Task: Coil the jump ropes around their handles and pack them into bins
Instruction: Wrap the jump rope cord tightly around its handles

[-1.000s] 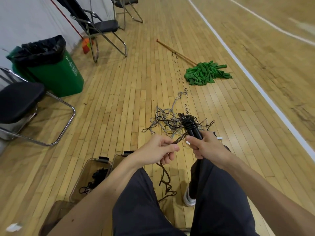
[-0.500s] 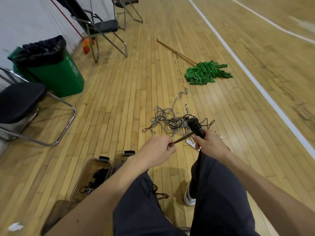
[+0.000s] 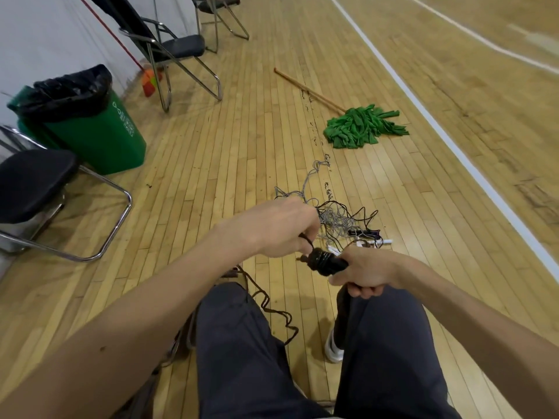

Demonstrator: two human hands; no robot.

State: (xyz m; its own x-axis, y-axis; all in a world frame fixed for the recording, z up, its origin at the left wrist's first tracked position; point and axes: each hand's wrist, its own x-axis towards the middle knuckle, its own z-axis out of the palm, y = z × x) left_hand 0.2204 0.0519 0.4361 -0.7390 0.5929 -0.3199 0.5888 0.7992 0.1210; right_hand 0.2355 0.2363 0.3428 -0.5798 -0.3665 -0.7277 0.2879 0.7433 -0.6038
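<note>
Right hand (image 3: pixel 367 275) is clamped around the black handles (image 3: pixel 328 264), fingers curled under, just above the right knee. The handles lie close to level. Their long axis runs across the view, and the free end points to the person's left and a touch away from the body. Dark turns of cord are stacked tight around that free end.

Left hand (image 3: pixel 276 228) sits just past the tip, thumb and fingers pinching the dark rope (image 3: pixel 273 306), with a short stretch dropping from the pinch to the coil. The slack trails down beside the left knee and squiggles across the floor (image 3: pixel 211 164) between the legs.

Ahead on the boards there's a tangle of ropes (image 3: pixel 335 214), grey and black strands knotted together, with white handles (image 3: pixel 382 242) poking out at its right edge, just beyond the right hand.

Farther out, a green mop (image 3: pixel 360 128) lies flat, its wooden stick angling away to the upper left. Over by the wall on the left stands a green trash can (image 3: pixel 96 131) with a black liner, and there's a folding chair (image 3: pixel 33 182) just beside it.
</note>
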